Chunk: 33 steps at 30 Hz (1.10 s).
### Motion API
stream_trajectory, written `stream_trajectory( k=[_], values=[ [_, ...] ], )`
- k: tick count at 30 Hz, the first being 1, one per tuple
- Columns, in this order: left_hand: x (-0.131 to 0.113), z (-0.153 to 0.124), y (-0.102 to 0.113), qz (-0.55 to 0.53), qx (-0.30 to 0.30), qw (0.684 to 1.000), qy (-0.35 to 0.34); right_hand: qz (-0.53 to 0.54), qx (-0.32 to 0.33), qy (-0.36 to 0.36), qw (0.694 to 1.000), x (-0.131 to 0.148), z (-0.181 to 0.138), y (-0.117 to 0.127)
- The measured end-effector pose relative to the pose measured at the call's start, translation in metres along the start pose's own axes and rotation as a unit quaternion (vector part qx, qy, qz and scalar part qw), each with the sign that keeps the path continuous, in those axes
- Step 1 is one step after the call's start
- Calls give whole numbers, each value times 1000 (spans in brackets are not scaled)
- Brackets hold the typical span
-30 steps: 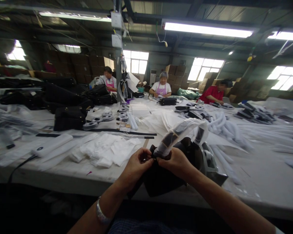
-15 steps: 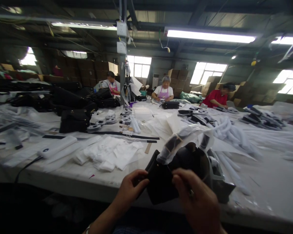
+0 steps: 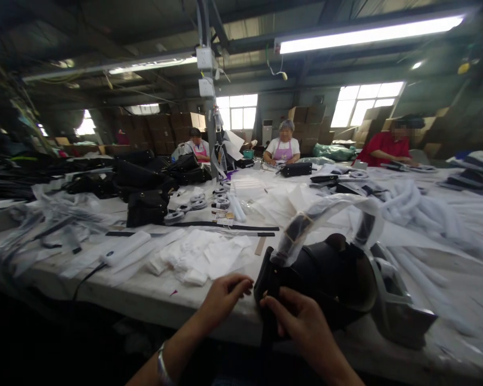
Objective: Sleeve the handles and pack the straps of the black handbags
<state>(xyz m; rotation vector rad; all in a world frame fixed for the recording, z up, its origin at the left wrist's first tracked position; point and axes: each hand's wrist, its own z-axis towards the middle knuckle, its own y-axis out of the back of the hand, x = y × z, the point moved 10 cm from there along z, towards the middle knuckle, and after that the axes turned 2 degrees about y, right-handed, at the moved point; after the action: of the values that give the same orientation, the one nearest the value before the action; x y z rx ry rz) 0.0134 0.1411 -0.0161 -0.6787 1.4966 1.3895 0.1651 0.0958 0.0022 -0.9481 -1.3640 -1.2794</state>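
We see the black bag (image 3: pixel 317 276) on the tabletop (image 3: pixel 140 288), close to the front edge. Clear plastic wraps its handle (image 3: pixel 297 229). Our right hand (image 3: pixel 301 317) has its grip pinched on the bag's dark front. Our left hand (image 3: pixel 224 298) is just beside the bag, its grip loose and slightly wide.

Crowded here, the long pale table (image 3: pixel 145 290)! Thin white sheets (image 3: pixel 197 256) are heaped near the front, a dark strip (image 3: pixel 233 226) is laid behind, white tubes (image 3: pixel 414 217) are piled rightward, and a wrapped-handle bag (image 3: pixel 320 271) is perched at the near edge.
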Motion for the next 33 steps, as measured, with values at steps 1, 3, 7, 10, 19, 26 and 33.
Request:
stream_trajectory(
  k=[1,3,7,10,19,26,33],
  values=[
    [3,14,14,46,-42,998,-7,-3,3,2,1000,-1,-1,0],
    [11,42,32,99,-89,991,-13,-11,-1,-2,1000,-5,-5,1],
    [27,86,36,155,-98,983,-9,-11,-16,-8,1000,-13,-11,-1],
    [38,104,31,166,-84,983,6,12,-19,-13,1000,-17,-14,-1],
    [15,79,59,21,-81,996,15,49,-15,-13,999,-13,-12,-3],
    [17,-14,49,-148,-44,980,126,16,-9,-6,1000,-4,-14,-6],
    [43,-71,26,-241,-48,951,187,110,-32,-45,992,-12,-19,-10]
  ],
)
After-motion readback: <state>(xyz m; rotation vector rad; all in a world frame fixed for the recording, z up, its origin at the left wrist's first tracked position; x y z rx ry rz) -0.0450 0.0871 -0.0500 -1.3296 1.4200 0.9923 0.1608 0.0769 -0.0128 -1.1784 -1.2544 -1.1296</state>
